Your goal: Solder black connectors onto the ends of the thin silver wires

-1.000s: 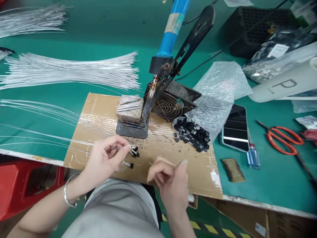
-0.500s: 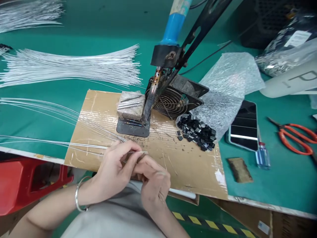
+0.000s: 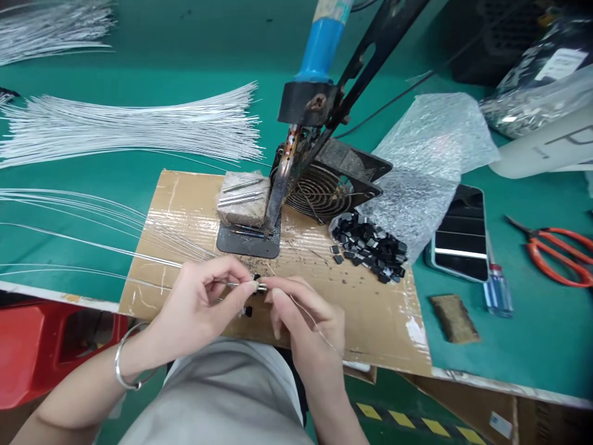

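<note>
While both hands meet over the near edge of the cardboard (image 3: 361, 321), the left hand (image 3: 199, 303) pinches a thin wire (image 3: 92, 246) that runs off to the left. The right hand (image 3: 306, 321) closes fingertips on the wire's tip, at a small metal sleeve (image 3: 260, 286). Black caps (image 3: 368, 247) lie heaped toward the right edge, beside the soldering iron (image 3: 296, 154).

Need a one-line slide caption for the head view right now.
Left hand and right hand pinch a thin wire together over the cardboard sheet, before the mounted soldering iron.
</note>
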Action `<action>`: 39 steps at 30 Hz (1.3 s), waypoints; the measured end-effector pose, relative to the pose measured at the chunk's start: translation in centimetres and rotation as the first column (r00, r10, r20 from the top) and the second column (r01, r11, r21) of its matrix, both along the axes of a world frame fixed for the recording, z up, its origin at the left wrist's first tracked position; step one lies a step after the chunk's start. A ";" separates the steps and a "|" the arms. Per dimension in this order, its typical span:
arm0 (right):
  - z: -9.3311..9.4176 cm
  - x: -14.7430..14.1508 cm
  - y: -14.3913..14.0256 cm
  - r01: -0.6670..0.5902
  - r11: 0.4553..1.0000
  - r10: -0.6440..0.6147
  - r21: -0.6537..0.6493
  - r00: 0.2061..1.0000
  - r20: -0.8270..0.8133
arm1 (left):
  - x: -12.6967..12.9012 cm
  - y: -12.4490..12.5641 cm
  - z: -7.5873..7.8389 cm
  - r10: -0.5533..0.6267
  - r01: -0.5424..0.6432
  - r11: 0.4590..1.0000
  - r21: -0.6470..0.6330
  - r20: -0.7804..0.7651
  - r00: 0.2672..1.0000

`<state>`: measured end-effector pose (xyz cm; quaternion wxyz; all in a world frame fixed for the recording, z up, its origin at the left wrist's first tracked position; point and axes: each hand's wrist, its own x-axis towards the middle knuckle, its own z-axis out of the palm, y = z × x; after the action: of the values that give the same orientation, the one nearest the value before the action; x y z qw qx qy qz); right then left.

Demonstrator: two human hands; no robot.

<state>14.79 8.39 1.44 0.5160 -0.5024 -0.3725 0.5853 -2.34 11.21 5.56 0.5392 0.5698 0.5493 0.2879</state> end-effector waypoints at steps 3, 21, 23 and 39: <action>0.0 -0.4 0.1 -0.017 1.000 0.015 -0.023 0.996 -0.082 | 0.1 0.0 0.3 -0.004 0.004 1.000 -0.007 0.012 1.000; 0.6 0.1 0.7 -0.106 0.963 0.012 -0.247 0.935 -0.354 | 0.4 -0.1 0.1 -0.039 0.039 0.999 -0.028 0.008 0.999; 0.8 0.2 0.9 -0.137 0.955 0.028 -0.262 0.924 -0.381 | 0.3 -0.1 0.1 -0.048 0.048 0.998 -0.047 0.019 0.999; 0.4 -0.7 0.3 -0.064 0.963 -0.051 -0.264 0.912 -0.407 | 0.9 -1.4 -1.1 0.076 -0.068 0.988 0.140 -0.052 0.996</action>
<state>14.12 8.68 1.80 0.5069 -0.4332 -0.1741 0.7246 -1.39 9.85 4.48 0.4720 0.5935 0.5633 0.3281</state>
